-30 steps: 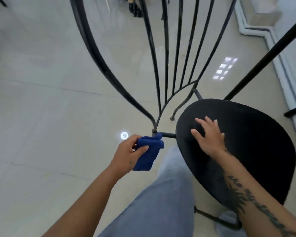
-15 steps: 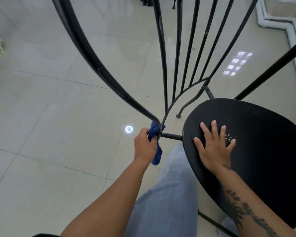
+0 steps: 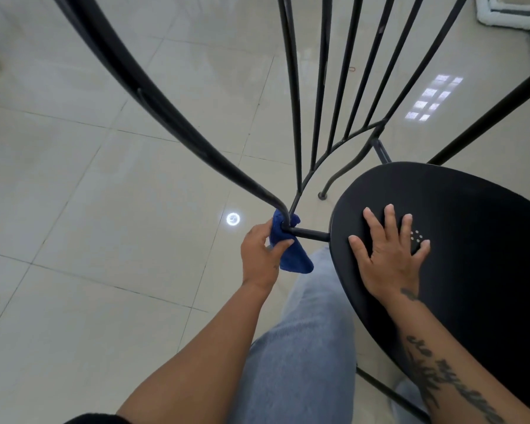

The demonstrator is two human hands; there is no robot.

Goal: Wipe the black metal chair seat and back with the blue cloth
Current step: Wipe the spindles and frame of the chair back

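The black metal chair stands right in front of me, its round seat (image 3: 471, 255) at the right and its back of curved frame and thin bars (image 3: 291, 117) rising toward the camera. My left hand (image 3: 259, 255) grips the blue cloth (image 3: 291, 255) wrapped around the joint where the back's curved frame meets the short bar to the seat. My right hand (image 3: 386, 255) lies flat on the seat's left part, fingers spread and straight.
Pale glossy floor tiles (image 3: 104, 209) lie all around, with a round light reflection (image 3: 233, 219). My leg in light jeans (image 3: 300, 347) is beside the seat. A white baseboard (image 3: 508, 19) runs at the top right. Another black bar (image 3: 487, 114) crosses at right.
My left hand brought the cloth up from below the joint and wrapped it around the base of the back frame. My right hand shifted slightly and flattened on the seat.
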